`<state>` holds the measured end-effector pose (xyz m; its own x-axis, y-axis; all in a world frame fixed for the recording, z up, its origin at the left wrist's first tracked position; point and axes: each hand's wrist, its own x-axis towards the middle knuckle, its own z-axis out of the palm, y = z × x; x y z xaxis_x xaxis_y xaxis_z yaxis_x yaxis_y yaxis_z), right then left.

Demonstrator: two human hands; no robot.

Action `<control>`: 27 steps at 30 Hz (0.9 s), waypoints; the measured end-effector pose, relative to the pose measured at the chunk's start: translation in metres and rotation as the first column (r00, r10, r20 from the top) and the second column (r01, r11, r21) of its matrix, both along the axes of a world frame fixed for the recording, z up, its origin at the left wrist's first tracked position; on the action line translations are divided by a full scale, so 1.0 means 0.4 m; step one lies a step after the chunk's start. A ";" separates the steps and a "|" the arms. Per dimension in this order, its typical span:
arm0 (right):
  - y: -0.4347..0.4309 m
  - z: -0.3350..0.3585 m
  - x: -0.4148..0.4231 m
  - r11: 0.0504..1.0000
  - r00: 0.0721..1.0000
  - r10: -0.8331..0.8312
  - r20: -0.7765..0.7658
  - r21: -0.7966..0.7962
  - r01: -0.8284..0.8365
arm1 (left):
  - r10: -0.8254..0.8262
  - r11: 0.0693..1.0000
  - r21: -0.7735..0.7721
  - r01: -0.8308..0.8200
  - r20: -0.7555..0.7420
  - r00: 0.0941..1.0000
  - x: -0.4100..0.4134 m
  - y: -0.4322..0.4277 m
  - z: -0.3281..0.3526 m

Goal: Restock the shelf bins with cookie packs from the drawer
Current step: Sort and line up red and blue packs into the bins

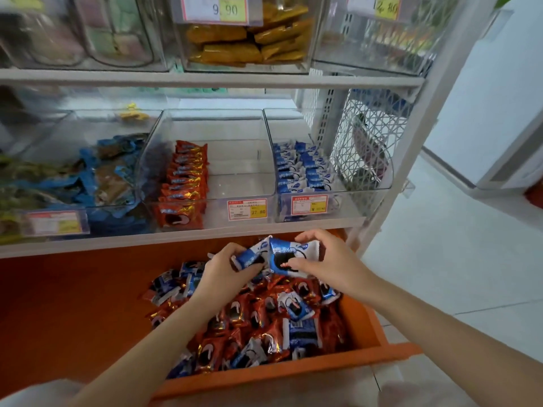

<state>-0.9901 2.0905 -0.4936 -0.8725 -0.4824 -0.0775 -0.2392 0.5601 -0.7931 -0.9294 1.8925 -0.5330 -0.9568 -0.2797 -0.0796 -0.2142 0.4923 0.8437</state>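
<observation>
A first blue pack is pinched in the left hand, whose fingers are curled round its lower end. A second blue pack is gripped in the right hand, with the thumb underneath and the fingers curled over the top edge. The two packs are held touching one another, just above the far end of the open orange drawer and directly below the shelf edge.

On the shelf above, two rows of blue cookie packs are seen in the right clear bin, with space left unfilled at its back. In the middle clear bin, a single row of orange cookie packs is stood along the left wall, and the rest of the floor is bare. The drawer is heaped with a loose pile of packs, mostly orange with some blue mixed in.

From this, the restocking is judged to be partly done at best. A start has been made in both bins, yet most of the middle bin remains to be filled and a large stock is left in the drawer. The step in hand appears to be the gathering of blue packs, presumably meant for the right bin, into which they have not yet been lifted
</observation>
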 end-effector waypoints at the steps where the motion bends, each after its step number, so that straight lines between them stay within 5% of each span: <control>1: -0.001 0.008 0.006 1.000 1.000 -0.015 0.006 -0.025 0.015 | 0.012 0.998 0.056 -0.011 -0.019 1.000 0.004 0.007 0.015; 5: 0.006 0.025 0.022 0.995 0.997 -0.028 0.073 -0.091 0.034 | 0.055 0.974 0.222 -0.045 -0.038 0.998 0.022 0.021 0.057; 14: 0.033 0.069 0.015 0.925 0.937 0.028 0.347 -0.364 0.107 | 0.042 0.957 0.290 -0.027 -0.047 0.998 0.038 0.042 0.143; 27: 0.063 0.094 -0.032 0.958 0.988 0.039 0.148 -0.287 0.005 | -0.034 0.993 0.109 0.055 -0.179 0.983 -0.005 0.077 0.166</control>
<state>-1.0028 2.1157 -0.4560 -0.8529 -0.5181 -0.0639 -0.1123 0.3015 -0.9468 -0.9312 1.9232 -0.4665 -0.9698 -0.2354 0.0632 -0.0366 0.3972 0.9170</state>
